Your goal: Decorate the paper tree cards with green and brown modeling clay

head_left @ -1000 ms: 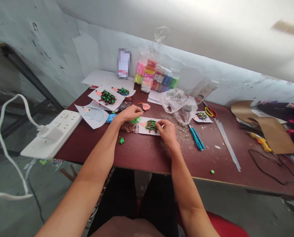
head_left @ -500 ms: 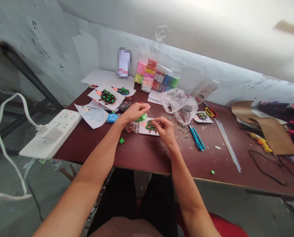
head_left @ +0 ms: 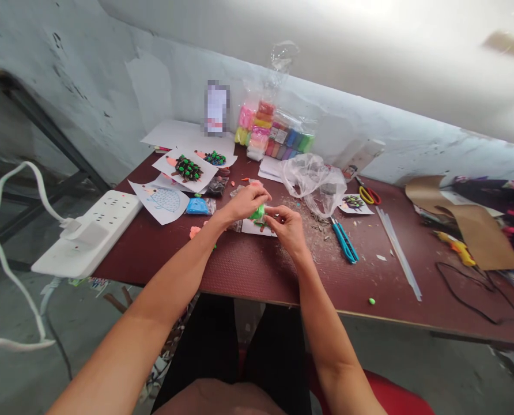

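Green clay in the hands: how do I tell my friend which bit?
On the dark red table, the left hand and right hand meet above a paper picture. The bright green clay sits between them. It is the only green piece held up; the other bits lie on the table or papers.

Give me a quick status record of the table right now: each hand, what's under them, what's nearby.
Left hand: holds a lump of green modelling clay
Right hand: fingers at that clay, exact contact hidden
Under hands: paper card on a maroon table
Nearby: clay hedgehog card, blue-dotted hedgehog drawing, bagged clay packs, teal-handled scissors
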Available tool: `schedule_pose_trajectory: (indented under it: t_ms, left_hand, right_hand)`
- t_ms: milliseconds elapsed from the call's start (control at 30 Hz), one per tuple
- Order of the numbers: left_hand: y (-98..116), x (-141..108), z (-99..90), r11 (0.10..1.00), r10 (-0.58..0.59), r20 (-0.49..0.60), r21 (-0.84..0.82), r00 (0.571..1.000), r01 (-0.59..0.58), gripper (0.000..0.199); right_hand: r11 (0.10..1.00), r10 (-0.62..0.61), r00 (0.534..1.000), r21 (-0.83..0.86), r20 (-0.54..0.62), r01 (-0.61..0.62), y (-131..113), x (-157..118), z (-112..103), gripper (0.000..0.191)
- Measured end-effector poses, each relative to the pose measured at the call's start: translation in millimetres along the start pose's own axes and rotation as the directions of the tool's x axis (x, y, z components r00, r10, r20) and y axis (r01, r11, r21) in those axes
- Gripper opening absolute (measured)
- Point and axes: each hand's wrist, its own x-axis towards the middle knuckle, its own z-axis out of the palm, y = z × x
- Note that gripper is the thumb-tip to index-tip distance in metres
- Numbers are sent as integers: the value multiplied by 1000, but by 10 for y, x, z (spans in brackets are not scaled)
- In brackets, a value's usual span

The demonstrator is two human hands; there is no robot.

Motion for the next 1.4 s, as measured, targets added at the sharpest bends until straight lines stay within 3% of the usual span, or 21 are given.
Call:
schedule_pose_trajectory:
  t_ms: [233,533,833,1033,1300,1400]
  left_hand:
    - [30,-9,15,999,11,-16,48,1000,-10,32]
    - [80,-16,39,996,-18,4,89,1000,18,28]
    - [76,-25,-2,1000,-1,-35,-8,999,1,26]
    - [46,-8,26,999,16,-46,-38,999,-17,26]
    - [-32,12,-76,995,-31,-159,-97,987,15,25]
    - [-62,14,-123,990,-62,-187,-138,980,36,25]
  right_hand:
    - [999,-39,999,-31,-19,38,-82,-3,7,12]
    - [958,-118,993,-264,3,115,-175,-33,31,18]
    - [987,-62,998,-147,-7,60,-166,-24,27,11]
    - [974,-122,992,-200,-42,111,-185,-39,71,16]
    - [980,38,963,201,-268,17,-117,29,-12,23]
    - [958,85,972,287,-220,-19,-90,60,-78,30]
